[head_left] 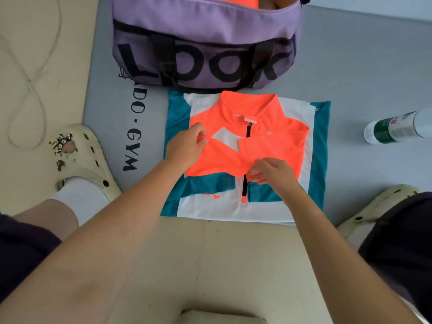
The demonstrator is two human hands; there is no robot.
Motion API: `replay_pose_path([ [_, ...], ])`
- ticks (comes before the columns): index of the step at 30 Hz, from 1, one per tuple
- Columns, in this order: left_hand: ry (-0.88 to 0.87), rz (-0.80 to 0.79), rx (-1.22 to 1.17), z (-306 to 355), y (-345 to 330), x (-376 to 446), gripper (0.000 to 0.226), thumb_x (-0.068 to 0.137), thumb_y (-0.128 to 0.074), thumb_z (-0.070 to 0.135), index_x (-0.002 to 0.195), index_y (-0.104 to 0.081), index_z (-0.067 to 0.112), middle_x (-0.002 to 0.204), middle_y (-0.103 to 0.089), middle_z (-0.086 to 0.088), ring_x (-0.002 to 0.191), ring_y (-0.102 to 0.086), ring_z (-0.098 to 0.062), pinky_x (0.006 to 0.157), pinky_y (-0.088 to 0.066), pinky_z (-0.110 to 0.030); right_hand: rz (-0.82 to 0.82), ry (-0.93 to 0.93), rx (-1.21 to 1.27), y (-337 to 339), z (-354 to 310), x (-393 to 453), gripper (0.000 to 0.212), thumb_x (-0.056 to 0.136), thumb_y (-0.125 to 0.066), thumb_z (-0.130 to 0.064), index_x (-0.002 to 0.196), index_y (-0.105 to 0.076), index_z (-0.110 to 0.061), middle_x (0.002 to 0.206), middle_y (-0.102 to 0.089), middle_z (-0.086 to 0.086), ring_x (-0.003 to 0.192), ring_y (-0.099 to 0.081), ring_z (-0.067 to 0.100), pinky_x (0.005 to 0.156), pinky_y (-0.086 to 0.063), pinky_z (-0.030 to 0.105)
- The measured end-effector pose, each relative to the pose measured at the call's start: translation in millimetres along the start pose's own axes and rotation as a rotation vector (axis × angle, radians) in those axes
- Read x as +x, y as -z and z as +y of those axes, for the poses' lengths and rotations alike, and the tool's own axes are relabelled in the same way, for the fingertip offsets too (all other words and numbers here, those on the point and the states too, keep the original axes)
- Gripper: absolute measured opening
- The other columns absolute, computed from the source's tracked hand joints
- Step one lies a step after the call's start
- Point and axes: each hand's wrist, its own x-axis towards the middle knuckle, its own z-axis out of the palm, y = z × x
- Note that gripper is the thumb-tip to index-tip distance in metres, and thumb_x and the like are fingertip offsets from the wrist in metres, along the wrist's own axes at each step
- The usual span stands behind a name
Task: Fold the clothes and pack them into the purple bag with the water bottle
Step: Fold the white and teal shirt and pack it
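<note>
Both hands (187, 146) (273, 170) pinching orange sleeves on jacket (252, 108), w/ purple bag (205, 22) just beyond.

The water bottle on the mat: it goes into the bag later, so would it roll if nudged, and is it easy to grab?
The water bottle lies on its side on the grey mat, apart from the shirt, so a sideways nudge would probably roll it. Its round clear body looks smooth, perhaps slippery. How full it is cannot be told, so its weight is uncertain.
</note>
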Motion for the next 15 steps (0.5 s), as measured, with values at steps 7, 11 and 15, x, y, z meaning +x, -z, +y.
replay_pose_path([
  [7, 0.076, 0.036, 0.098, -6, 8, 0, 0.040, 0.097, -0.053, 0.034, 0.135, -0.042, 0.031, 0.089, -0.060, -0.003, 0.091, -0.060, -0.029, 0.072, -0.047, -0.039, 0.336, -0.045, -0.311, -32, -7, 8, 0.035, 0.083, -0.070, -0.042, 0.089, -0.051, -0.013, 0.084, -0.065, 0.005, 0.076, -0.064, 0.029, 0.065, -0.050, 0.037],
  [11, 0.079, 0.032, 0.079, -6, 12, 7, 0.030, 0.096, -0.055, 0.033, 0.124, -0.047, 0.024, 0.085, -0.053, 0.004, 0.091, -0.059, -0.026, 0.070, -0.045, -0.037, 0.328, -0.041, -0.236, -44, -10, 11, 0.031, 0.083, -0.070, -0.020, 0.106, -0.053, -0.009, 0.088, -0.061, 0.004, 0.080, -0.058, 0.025, 0.064, -0.039, 0.029],
  [15, 0.080, 0.098, 0.057, -9, 15, 11, 0.012, 0.097, -0.052, 0.026, 0.105, -0.050, 0.017, 0.083, -0.055, 0.003, 0.085, -0.059, -0.027, 0.064, -0.037, -0.033, 0.357, 0.088, -0.120, -34, -18, 13, 0.025, 0.083, -0.062, -0.002, 0.106, -0.058, -0.010, 0.071, -0.054, -0.009, 0.069, -0.054, 0.015, 0.063, -0.046, 0.022],
])
